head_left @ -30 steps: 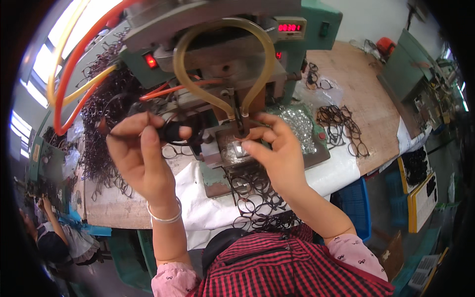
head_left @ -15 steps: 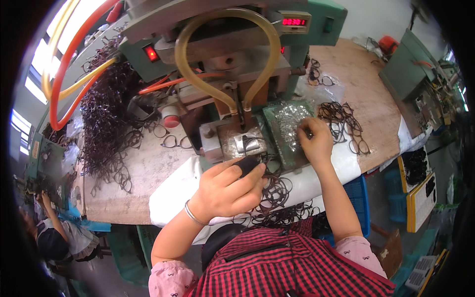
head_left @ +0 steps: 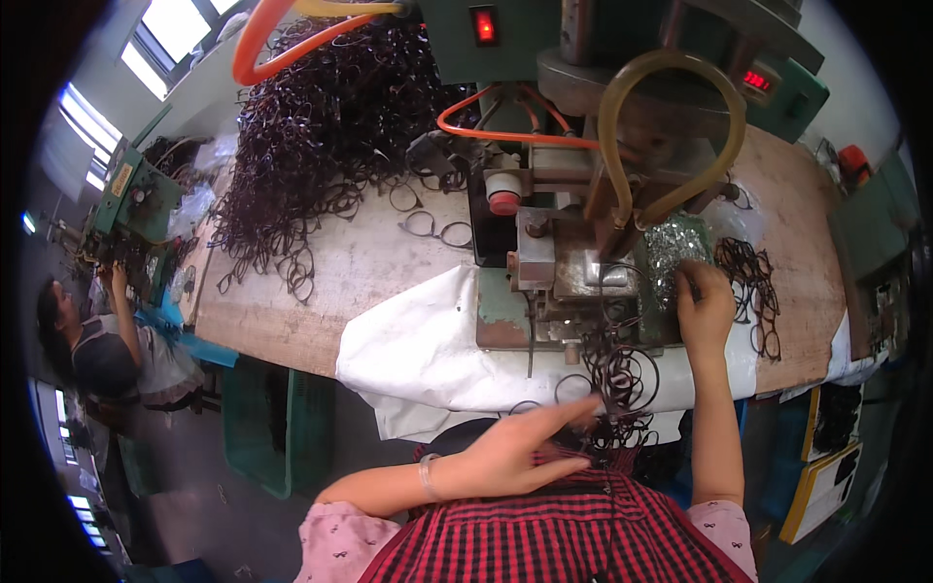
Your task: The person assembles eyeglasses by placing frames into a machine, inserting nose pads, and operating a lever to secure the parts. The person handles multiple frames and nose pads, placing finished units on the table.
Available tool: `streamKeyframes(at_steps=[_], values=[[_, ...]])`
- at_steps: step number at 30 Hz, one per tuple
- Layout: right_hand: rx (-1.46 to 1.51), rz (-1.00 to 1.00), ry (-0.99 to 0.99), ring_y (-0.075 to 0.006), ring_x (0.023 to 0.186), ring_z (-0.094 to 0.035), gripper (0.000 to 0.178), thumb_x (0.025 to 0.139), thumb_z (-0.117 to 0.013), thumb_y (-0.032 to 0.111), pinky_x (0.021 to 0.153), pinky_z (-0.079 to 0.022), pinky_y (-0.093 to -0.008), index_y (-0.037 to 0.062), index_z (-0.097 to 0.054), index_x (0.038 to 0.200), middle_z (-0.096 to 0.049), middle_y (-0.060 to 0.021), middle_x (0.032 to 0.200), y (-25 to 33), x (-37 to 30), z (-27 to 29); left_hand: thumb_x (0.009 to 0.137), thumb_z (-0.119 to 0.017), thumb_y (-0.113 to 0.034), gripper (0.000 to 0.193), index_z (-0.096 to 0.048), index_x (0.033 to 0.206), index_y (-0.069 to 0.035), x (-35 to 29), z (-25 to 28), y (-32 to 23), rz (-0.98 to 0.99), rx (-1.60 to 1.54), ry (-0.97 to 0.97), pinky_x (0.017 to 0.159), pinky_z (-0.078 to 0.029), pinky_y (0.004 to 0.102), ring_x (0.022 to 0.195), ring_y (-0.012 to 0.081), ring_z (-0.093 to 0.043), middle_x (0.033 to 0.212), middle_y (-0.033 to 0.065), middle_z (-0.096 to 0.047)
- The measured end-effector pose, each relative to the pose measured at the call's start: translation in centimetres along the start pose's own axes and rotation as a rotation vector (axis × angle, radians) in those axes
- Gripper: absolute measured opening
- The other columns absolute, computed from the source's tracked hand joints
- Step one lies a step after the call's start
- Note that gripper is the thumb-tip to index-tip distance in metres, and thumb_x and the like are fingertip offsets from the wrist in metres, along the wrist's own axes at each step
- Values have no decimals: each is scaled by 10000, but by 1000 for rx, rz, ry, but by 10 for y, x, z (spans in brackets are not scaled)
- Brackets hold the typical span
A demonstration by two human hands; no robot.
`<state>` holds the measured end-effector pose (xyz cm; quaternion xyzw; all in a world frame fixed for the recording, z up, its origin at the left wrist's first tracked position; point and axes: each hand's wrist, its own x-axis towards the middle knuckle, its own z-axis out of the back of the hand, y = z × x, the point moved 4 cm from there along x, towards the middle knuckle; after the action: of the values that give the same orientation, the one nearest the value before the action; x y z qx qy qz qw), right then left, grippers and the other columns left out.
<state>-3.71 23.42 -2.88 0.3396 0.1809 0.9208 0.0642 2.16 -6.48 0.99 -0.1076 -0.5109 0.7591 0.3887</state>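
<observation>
My left hand [head_left: 520, 452] is low in front of my checked apron, its index finger and thumb apart. Those fingers reach beside a pile of dark eyeglass frames [head_left: 627, 379] at the table's front edge; fingertips are blurred. My right hand [head_left: 707, 306] has its fingers bent together over a tray of small shiny metal pieces [head_left: 668, 255]; what they pinch, if anything, is hidden. Between the hands stands a green press machine [head_left: 632, 83] with a metal fixture [head_left: 593, 282]. A dark, thin-rimmed frame part seems to lie across the fixture.
A large heap of eyeglass frames [head_left: 330, 117] covers the table's back left. More frames [head_left: 748, 282] lie right of the tray. A red button [head_left: 503, 202] sits on the machine. White cloth [head_left: 418, 340] drapes the front edge. A co-worker [head_left: 112, 340] sits far left.
My view has turned left, so the machine appears farther right. My left hand has come away from the fixture toward the near frame pile, its fingers spreading. My right hand stays at the metal pieces.
</observation>
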Motion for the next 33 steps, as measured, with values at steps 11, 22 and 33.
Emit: streamKeyframes(at_steps=[11,22,33], values=[[305,-240,-10,-268,824,-685,95,850,-713,87,771,-521,-345,33,-738,924,-720,-123,871,5,13,1,774,-684,-112,280,-691,1052,-81,81,158,189,177,875,-350,1026,-444,441,1101,390,-591,1314,209,-610],[709,-365,50,-122,840,-676,119,813,-739,3,791,-521,-250,3,-747,932,-740,-70,925,41,-1,45,1005,-586,-109,115,-617,1044,-6,37,159,184,240,182,-779,685,-507,253,748,135,-643,930,68,-653],[1213,-400,217,-131,1006,-653,465,842,-693,-34,891,-501,-260,-47,-500,1265,-685,-93,1043,114,41,9,1031,-502,-81,81,-537,1095,-47,71,130,2,-548,-595,-760,801,-558,368,925,173,-618,1035,97,-599]])
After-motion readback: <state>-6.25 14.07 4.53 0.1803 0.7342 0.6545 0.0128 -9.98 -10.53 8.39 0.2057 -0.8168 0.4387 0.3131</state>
